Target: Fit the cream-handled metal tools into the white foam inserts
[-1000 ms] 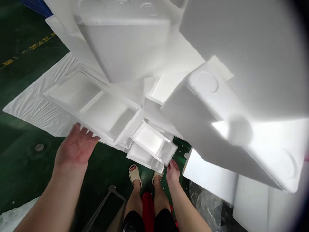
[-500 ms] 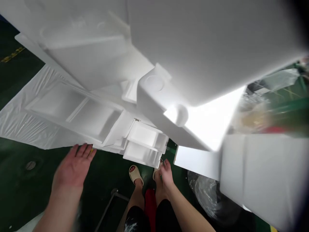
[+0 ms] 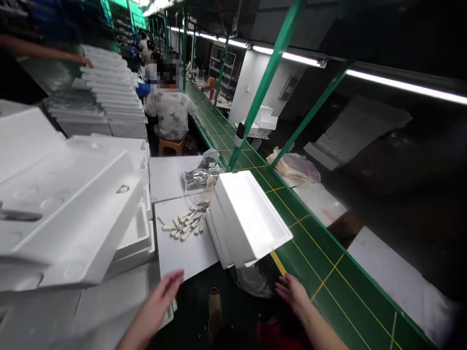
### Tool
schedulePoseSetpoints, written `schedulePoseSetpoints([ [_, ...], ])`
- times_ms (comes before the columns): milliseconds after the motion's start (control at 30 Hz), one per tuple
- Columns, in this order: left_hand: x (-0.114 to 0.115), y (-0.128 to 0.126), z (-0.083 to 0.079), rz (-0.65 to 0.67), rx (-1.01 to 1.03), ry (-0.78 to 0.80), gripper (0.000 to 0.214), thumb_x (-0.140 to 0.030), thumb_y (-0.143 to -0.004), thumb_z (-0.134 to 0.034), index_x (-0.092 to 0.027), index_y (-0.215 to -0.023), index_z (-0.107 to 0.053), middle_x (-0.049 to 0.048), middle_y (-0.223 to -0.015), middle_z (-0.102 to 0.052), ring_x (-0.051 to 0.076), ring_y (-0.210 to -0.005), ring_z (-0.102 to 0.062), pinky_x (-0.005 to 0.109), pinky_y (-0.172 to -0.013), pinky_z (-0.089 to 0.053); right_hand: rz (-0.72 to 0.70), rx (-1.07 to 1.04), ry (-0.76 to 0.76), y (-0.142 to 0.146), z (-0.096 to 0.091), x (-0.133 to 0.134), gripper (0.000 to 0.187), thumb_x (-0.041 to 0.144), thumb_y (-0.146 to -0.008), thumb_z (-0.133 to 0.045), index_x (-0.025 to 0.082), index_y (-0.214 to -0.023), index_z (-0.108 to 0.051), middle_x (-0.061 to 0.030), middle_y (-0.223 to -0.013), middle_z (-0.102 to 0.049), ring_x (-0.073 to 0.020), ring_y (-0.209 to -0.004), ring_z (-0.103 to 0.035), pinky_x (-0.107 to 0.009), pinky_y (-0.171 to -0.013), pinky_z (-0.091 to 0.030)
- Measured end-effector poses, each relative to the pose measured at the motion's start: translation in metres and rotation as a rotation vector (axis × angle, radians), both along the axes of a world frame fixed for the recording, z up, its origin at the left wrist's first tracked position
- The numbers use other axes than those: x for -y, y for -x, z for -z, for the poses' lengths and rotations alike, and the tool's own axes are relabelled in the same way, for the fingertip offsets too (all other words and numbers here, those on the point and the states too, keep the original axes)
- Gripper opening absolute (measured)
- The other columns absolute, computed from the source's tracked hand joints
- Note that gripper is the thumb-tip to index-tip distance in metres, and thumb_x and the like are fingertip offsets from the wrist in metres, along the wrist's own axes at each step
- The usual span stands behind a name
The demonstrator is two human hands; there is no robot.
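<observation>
My left hand [image 3: 163, 297] is at the lower middle, fingers stretched out, holding nothing. It is nearest the front edge of a white worktop [image 3: 175, 262]. My right hand [image 3: 292, 290] hangs beside the green belt [image 3: 310, 253], fingers out and apart, also bare. Between and beyond my hands, a tilted stack of white plastic trays [image 3: 251, 214] rests at the worktop's right side, over the belt's edge. A pile of small white-handled metal utensils [image 3: 186, 223] lies left of it. Neither hand touches the trays.
Large white moulded trays [image 3: 73, 233] are piled at the left. Further back stands a tall stack of thin white trays [image 3: 113, 87], with a person's hand [image 3: 85, 61] at it. A seated person [image 3: 170, 112] works beside the belt. Green posts [image 3: 268, 78] rise along it.
The view has swung up and round from the floor and white trays to the worktop and belt. Both hands stay apart and free of any object.
</observation>
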State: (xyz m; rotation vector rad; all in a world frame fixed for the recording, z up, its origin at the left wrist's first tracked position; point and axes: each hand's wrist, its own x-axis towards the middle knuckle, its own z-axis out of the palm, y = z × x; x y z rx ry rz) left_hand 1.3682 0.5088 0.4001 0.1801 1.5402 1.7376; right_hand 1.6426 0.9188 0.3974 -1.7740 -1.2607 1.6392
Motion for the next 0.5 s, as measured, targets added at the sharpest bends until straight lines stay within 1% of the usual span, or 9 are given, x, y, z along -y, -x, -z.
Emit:
schedulePoseSetpoints([
  [33, -0.025, 0.030, -0.024, -0.026, -0.063, -0.051, 0.063, -0.070, -0.079, -0.064, -0.025, -0.123, -0.064, 0.0106, -0.140, -0.061, 0.029, -0.137, -0.051, 0.045, -0.119, -0.036, 0.019, -0.088, 0.096, 0.010, -0.002, 0.001, 0.047, 0.043, -0.078, -0.061, 0.027, -0.118, -0.044, -0.0141, -0.125, -0.061, -0.0252, -0.084, -0.074, -0.041, -0.078, -0.060],
  [67, -0.051, 0.061, -0.045, -0.073, -0.107, -0.104, 0.061, -0.067, -0.081, -0.065, -0.024, -0.124, -0.062, 0.0120, -0.144, -0.057, 0.030, -0.138, -0.049, 0.046, -0.117, -0.037, 0.025, -0.170, 0.202, 0.021, -0.003, 0.006, 0.050, 0.047, -0.079, -0.060, 0.026, -0.122, -0.043, -0.0146, -0.127, -0.061, -0.0273, -0.087, -0.074, -0.043, -0.079, -0.060],
  [133, -0.106, 0.117, -0.078, -0.173, -0.136, -0.159, 0.061, -0.061, -0.079, -0.071, -0.020, -0.123, -0.062, 0.0171, -0.150, -0.050, 0.034, -0.143, -0.041, 0.050, -0.118, -0.031, -0.002, -0.296, 0.367, 0.043, -0.003, 0.025, 0.059, 0.058, -0.081, -0.056, 0.027, -0.129, -0.043, -0.0165, -0.134, -0.058, -0.0329, -0.097, -0.072, -0.048, -0.081, -0.059],
  [200, -0.159, 0.161, -0.096, -0.235, -0.155, -0.192, 0.061, -0.060, -0.082, -0.070, -0.020, -0.127, -0.060, 0.0157, -0.159, -0.038, 0.032, -0.150, -0.029, 0.050, -0.120, -0.024, -0.031, -0.416, 0.380, 0.060, -0.007, 0.045, 0.067, 0.067, -0.082, -0.051, 0.031, -0.137, -0.041, -0.0143, -0.145, -0.052, -0.0353, -0.112, -0.067, -0.050, -0.088, -0.057],
  [233, -0.183, 0.176, -0.101, -0.245, -0.156, -0.221, 0.060, -0.061, -0.083, -0.068, -0.022, -0.129, -0.059, 0.0141, -0.161, -0.036, 0.031, -0.150, -0.028, 0.049, -0.120, -0.025, -0.038, -0.471, 0.354, 0.066, -0.011, 0.054, 0.069, 0.070, -0.081, -0.050, 0.034, -0.140, -0.040, -0.0115, -0.150, -0.049, -0.0349, -0.119, -0.064, -0.049, -0.092, -0.055],
  [300, -0.221, 0.194, -0.104, -0.233, -0.148, -0.273, 0.060, -0.063, -0.084, -0.066, -0.024, -0.130, -0.059, 0.0118, -0.158, -0.040, 0.029, -0.147, -0.035, 0.048, -0.117, -0.028, -0.067, -0.563, 0.334, 0.074, -0.025, 0.064, 0.077, 0.075, -0.079, -0.052, 0.039, -0.146, -0.037, -0.0079, -0.154, -0.045, -0.0347, -0.128, -0.058, -0.050, -0.098, -0.051],
  [367, -0.246, 0.196, -0.104, -0.205, -0.125, -0.302, 0.061, -0.064, -0.080, -0.070, -0.024, -0.125, -0.063, 0.0125, -0.147, -0.054, 0.031, -0.138, -0.046, 0.050, -0.112, -0.034, -0.096, -0.632, 0.381, 0.079, -0.043, 0.068, 0.088, 0.081, -0.075, -0.055, 0.038, -0.149, -0.036, -0.0098, -0.152, -0.048, -0.0365, -0.129, -0.056, -0.054, -0.101, -0.047],
  [433, -0.256, 0.188, -0.104, -0.192, -0.106, -0.318, 0.061, -0.062, -0.074, -0.076, -0.023, -0.120, -0.066, 0.0125, -0.133, -0.065, 0.033, -0.127, -0.054, 0.049, -0.105, -0.040, -0.119, -0.679, 0.419, 0.083, -0.063, 0.069, 0.093, 0.083, -0.073, -0.058, 0.034, -0.150, -0.040, -0.0124, -0.145, -0.055, -0.0367, -0.127, -0.057, -0.055, -0.101, -0.046],
  [500, -0.252, 0.171, -0.106, -0.208, -0.104, -0.350, 0.059, -0.059, -0.071, -0.080, -0.021, -0.115, -0.068, 0.0114, -0.124, -0.069, 0.031, -0.119, -0.059, 0.045, -0.099, -0.044, -0.153, -0.694, 0.402, 0.082, -0.081, 0.070, 0.089, 0.083, -0.074, -0.058, 0.033, -0.147, -0.046, -0.0106, -0.138, -0.062, -0.0349, -0.125, -0.059, -0.053, -0.100, -0.047],
])
